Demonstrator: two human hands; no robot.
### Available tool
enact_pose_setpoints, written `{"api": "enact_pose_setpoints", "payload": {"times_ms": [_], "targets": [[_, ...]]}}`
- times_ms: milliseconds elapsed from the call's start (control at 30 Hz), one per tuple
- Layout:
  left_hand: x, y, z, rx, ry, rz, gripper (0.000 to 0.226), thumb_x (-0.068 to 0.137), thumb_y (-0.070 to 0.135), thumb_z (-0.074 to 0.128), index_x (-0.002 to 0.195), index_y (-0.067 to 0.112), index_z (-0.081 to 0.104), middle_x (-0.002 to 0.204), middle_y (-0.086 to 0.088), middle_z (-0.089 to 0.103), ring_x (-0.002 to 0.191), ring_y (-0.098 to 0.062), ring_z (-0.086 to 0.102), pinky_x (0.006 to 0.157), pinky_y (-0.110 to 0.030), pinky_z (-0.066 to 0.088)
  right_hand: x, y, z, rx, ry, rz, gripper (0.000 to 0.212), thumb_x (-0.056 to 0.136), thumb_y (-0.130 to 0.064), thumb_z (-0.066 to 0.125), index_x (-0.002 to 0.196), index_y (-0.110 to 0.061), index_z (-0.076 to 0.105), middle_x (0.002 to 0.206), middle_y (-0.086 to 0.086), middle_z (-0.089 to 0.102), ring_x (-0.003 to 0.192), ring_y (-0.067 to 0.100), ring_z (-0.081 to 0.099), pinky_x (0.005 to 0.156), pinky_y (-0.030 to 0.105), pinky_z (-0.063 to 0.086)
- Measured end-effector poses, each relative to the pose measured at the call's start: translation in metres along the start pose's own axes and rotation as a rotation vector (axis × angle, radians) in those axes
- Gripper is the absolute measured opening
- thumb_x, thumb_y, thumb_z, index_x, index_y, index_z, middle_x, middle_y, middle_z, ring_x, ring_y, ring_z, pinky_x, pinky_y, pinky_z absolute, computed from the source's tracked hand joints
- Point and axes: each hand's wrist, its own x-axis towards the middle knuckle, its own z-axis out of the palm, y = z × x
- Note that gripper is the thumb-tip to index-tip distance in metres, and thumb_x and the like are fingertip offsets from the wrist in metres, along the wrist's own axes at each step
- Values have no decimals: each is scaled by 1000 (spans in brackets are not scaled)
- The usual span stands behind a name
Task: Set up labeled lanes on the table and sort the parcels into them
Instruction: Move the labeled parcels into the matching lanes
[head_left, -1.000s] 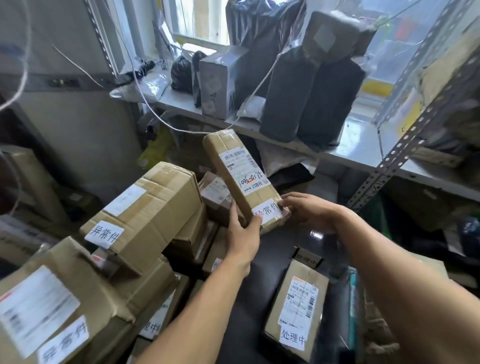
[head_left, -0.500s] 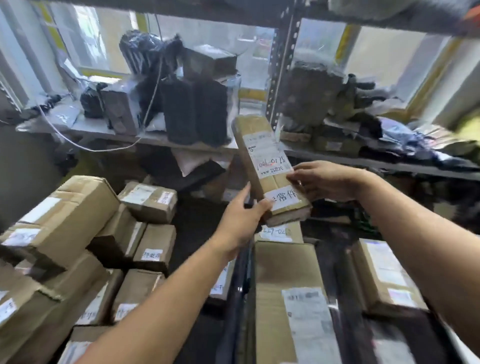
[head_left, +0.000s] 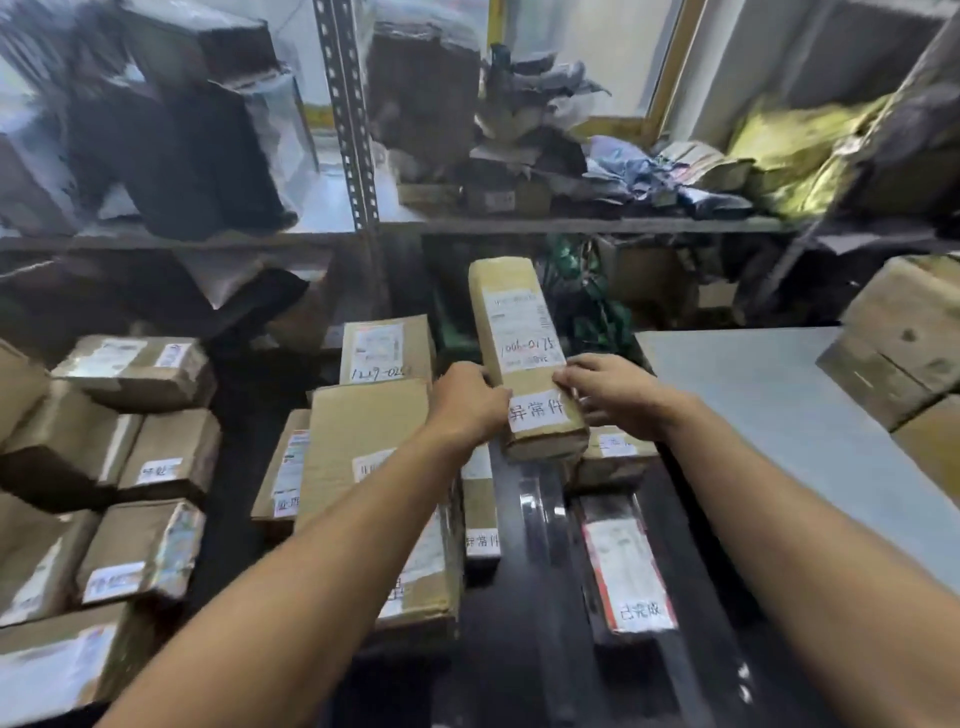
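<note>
I hold a long narrow cardboard parcel (head_left: 519, 332) with a shipping label and a white handwritten sticker at its near end. My left hand (head_left: 467, 400) grips its left edge and my right hand (head_left: 613, 395) its right edge. It tilts up over the black table (head_left: 540, 597), above a small brown box (head_left: 613, 457). Labeled brown parcels lie in rows: a large box (head_left: 363, 452) under my left forearm, a box (head_left: 387, 348) behind it, a flat black packet (head_left: 623, 566) with a white sticker on the right.
Stacked brown boxes (head_left: 140, 462) fill the left side. A grey tabletop (head_left: 779, 410) with cartons (head_left: 904, 338) lies to the right. Behind stands a metal shelf (head_left: 571, 224) with dark bags and crumpled packaging; its perforated post (head_left: 348, 114) rises at centre.
I have carried the long parcel to the right, from above the left stack to over the black table's lanes. My view has swung right and the parcel has come lower, with both hands still on it.
</note>
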Motion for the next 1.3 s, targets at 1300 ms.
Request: {"api": "enact_pose_setpoints", "payload": {"times_ms": [1300], "targets": [[33, -127, 158, -98, -1, -391, 30, 83, 13, 66, 113, 17, 66, 112, -5, 70, 92, -21, 63, 85, -33, 56, 70, 171, 95, -687, 186, 252, 46, 95, -9, 45, 140, 1, 38, 139, 17, 49, 128, 33, 43, 101, 33, 39]]}}
